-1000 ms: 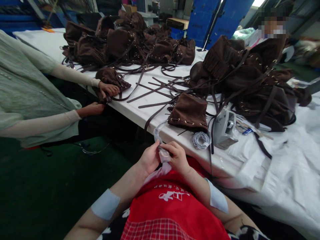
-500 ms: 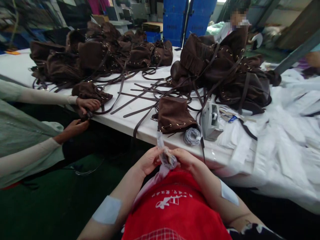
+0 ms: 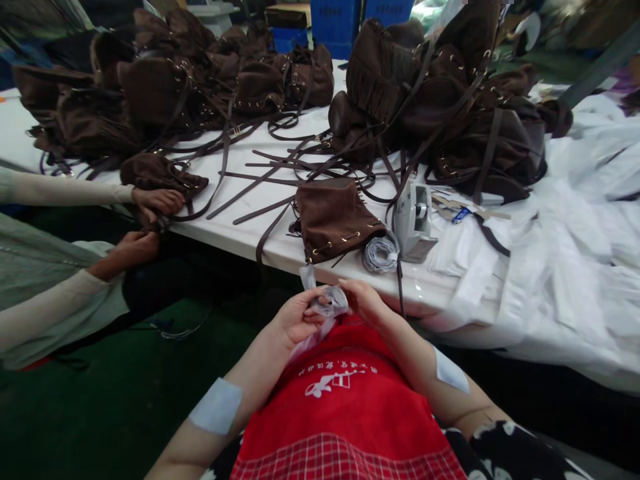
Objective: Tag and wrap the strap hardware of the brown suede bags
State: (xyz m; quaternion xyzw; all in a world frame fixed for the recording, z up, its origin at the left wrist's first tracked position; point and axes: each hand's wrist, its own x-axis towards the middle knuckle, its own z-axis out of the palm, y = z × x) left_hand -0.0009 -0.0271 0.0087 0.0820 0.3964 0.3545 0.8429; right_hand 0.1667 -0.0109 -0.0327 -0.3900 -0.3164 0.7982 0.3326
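In front of my red apron, my left hand (image 3: pixel 300 317) pinches a clear plastic wrapping (image 3: pixel 332 301) that is looped into a ring. A plastic-covered strip (image 3: pixel 307 277) runs up from it towards the small brown drawstring bag (image 3: pixel 333 220) at the table edge. My right hand (image 3: pixel 364 300) is close to the right side of the loop, its fingers stretched out and partly hidden; whether they touch the plastic I cannot tell. Beside the bag lies a coil of plastic-wrapped strap (image 3: pixel 381 255). A grey tape dispenser (image 3: pixel 414 220) stands just right of it.
A co-worker's hands (image 3: pixel 145 230) handle another brown bag (image 3: pixel 163 175) on the left. Piles of brown fringed bags (image 3: pixel 383 73) with long straps cover the back of the white table (image 3: pixel 240 243). White plastic packaging (image 3: pixel 565 247) heaps up on the right.
My right hand has drawn slightly away from the plastic, which now shows as an open loop in my left hand. The camera view has tipped further down.
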